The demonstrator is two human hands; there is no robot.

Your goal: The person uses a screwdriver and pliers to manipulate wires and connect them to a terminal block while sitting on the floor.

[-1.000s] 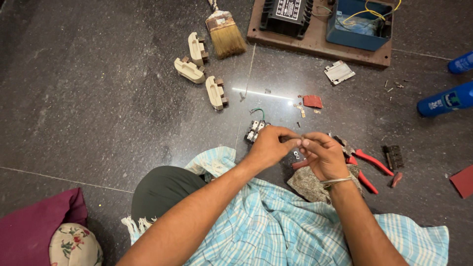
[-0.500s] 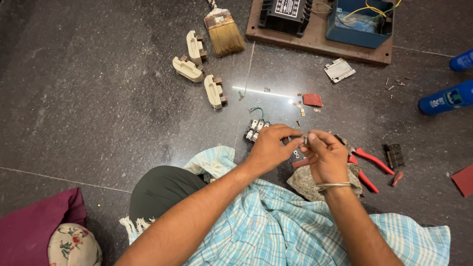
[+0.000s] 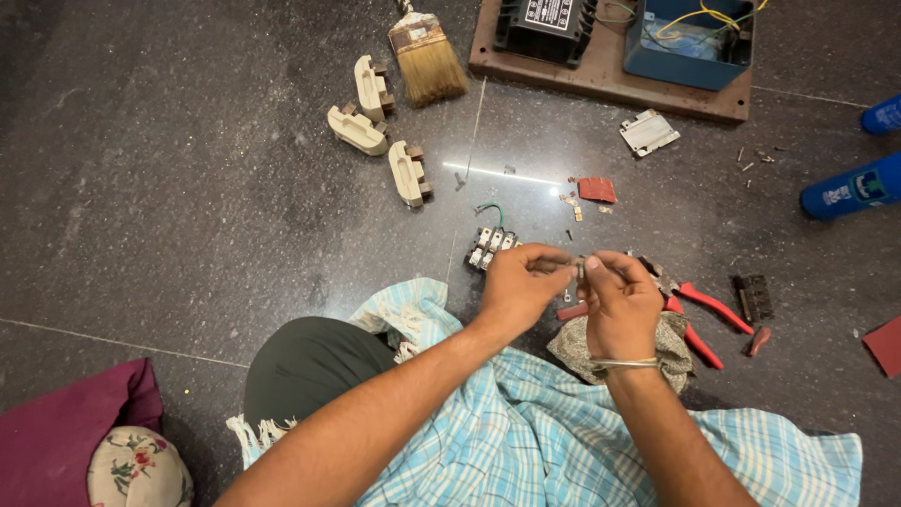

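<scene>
Hands [image 3: 572, 282] pinching tiny unclear part, pliers [image 3: 699, 314] half-hidden

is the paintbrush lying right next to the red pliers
No, the paintbrush lies far up the floor, while the red pliers are beside the right hand.

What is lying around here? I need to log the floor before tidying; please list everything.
cream fuse carriers: three, cream, floor upper left
paintbrush: one, tan bristles, top
wooden board: one, brown, top, bearing black unit and blue box
metal plate: one, grey, below board
terminal block: one, black, by hands
pliers: one, red handles, right
blue cans: two, right edge
small part: one, grey, pinched between both hands
left hand; right hand
</scene>
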